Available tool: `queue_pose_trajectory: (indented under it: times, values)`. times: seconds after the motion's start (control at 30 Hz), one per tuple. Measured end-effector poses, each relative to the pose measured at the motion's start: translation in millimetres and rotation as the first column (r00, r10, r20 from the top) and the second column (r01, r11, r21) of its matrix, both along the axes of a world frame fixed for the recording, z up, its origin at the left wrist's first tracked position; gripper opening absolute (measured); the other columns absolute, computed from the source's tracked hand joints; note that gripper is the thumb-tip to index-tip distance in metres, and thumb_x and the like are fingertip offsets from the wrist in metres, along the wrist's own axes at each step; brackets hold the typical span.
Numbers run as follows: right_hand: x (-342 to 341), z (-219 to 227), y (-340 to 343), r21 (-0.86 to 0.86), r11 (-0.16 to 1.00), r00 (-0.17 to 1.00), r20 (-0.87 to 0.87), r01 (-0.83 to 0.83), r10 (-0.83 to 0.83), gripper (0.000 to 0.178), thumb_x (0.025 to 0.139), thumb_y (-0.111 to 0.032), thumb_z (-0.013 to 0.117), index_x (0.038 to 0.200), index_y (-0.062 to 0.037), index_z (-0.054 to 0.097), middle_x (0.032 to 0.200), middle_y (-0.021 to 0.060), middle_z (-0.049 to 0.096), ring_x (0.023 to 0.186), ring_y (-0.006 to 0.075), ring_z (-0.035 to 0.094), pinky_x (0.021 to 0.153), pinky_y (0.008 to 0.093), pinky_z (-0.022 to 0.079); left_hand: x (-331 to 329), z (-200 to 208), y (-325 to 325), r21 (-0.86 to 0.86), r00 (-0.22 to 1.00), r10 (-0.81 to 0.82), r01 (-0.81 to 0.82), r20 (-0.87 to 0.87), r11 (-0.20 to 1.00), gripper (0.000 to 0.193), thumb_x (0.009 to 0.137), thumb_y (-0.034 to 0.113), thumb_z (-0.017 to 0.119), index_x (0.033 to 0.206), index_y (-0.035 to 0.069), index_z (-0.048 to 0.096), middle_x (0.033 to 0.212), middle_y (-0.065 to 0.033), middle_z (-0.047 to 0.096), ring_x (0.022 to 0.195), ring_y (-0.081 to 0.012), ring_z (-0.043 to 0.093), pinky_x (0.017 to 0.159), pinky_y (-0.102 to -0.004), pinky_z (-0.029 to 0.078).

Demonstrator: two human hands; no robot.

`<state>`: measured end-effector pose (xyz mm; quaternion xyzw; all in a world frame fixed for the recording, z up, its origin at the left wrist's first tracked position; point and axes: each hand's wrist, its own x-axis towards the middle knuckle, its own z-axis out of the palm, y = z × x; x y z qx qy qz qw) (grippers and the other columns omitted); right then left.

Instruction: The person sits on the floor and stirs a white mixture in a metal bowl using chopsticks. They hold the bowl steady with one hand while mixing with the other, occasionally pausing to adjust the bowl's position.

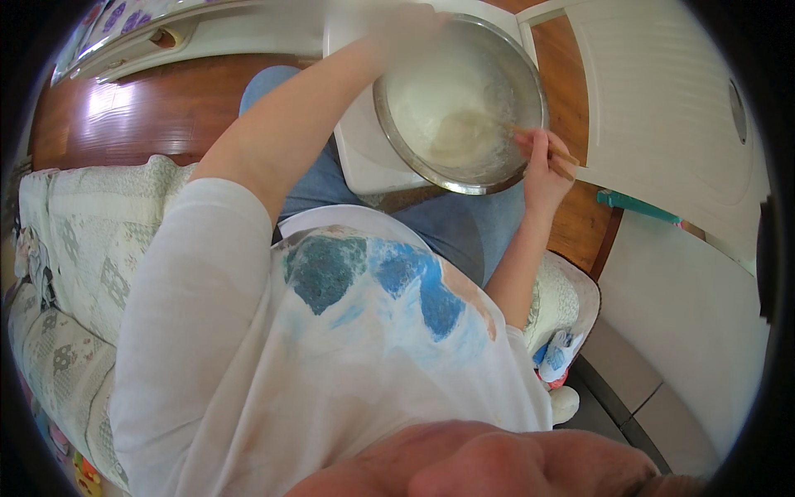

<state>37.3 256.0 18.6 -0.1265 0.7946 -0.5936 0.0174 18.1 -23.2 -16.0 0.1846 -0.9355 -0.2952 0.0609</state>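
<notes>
At the lower edge, nearest the camera, a white shirt [373,389] marked with blue and dark green patches is seen, and beyond it blue jeans [507,228] are spread to either side of a white table [364,161]. On this table a wide metal bowl [523,91] is set, and in it a whitish mixture [435,95] is held, partly blurred. By the right hand [544,166], at the bowl's right side, wooden chopsticks [565,156] are gripped, the fingers [540,142] being closed around them and the far ends being lost in the blur over the mixture. Farther off, the left hand [414,23] is held out at the bowl's upper left rim; it is so blurred that neither its opening nor anything grasped can be told. To the left, a quilted sofa [87,240] is seen beside a reddish wooden floor [190,91]; to the right, a white panel [662,91] is shown.
</notes>
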Motion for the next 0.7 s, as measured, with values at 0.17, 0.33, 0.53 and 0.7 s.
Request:
queue_pose_trajectory:
  times: [0.17, 0.33, 0.53, 0.7]
  values:
    - [36.7, 0.9, -11.0, -0.13, 0.986, 0.948, 0.286, -0.106, 0.139, 0.015, 0.09, -0.009, 0.054, 0.089, 0.0049, 0.061, 0.08, 0.0122, 0.065, 0.071, 0.0193, 0.066, 0.066, 0.0298, 0.056, -2.3, 3.8, 1.0, -0.001, 1.0, -0.011, 0.011, 0.021, 1.0, 0.05, 0.091, 0.045, 0.039, 0.091, 0.001, 0.065, 0.09, -0.0219, 0.064, 0.087, -0.0367, 0.061, 0.076, -0.0458, 0.048]
    - [26.4, -17.7, -55.5, -0.345, 0.938, 0.982, 0.161, -0.037, 0.098, 0.017, 0.091, -0.01, 0.052, 0.088, 0.0044, 0.06, 0.079, 0.0124, 0.064, 0.072, 0.0211, 0.067, 0.065, 0.0306, 0.056, 1.0, 9.1, 2.4, -0.011, 0.998, -0.028, 0.029, 0.055, 1.0, 0.049, 0.091, 0.044, 0.039, 0.092, 0.002, 0.065, 0.091, -0.0213, 0.064, 0.088, -0.0361, 0.061, 0.077, -0.0458, 0.048]
    - [-23.2, -19.7, -28.6, -0.286, 0.94, 0.975, -0.069, 0.185, -0.213, 0.016, 0.09, -0.009, 0.054, 0.088, 0.0049, 0.06, 0.08, 0.0126, 0.064, 0.074, 0.0204, 0.066, 0.066, 0.0284, 0.055, 0.9, 0.1, 1.7, -0.063, 0.999, -0.041, 0.042, 0.019, 0.997, 0.044, 0.091, 0.04, 0.039, 0.093, 0.004, 0.065, 0.092, -0.0211, 0.063, 0.087, -0.0359, 0.061, 0.076, -0.0459, 0.048]
    - [-10.4, -26.6, -43.8, -0.123, 0.992, 0.994, -0.106, -0.023, 0.01, 0.012, 0.087, -0.007, 0.058, 0.089, 0.0033, 0.063, 0.082, 0.0086, 0.065, 0.076, 0.0149, 0.064, 0.067, 0.0252, 0.052, -4.6, -7.8, 2.1, -0.064, 0.999, -0.029, 0.031, 0.022, 0.997, 0.04, 0.092, 0.035, 0.037, 0.09, 0.005, 0.064, 0.089, -0.0205, 0.063, 0.087, -0.036, 0.061, 0.076, -0.0459, 0.049]
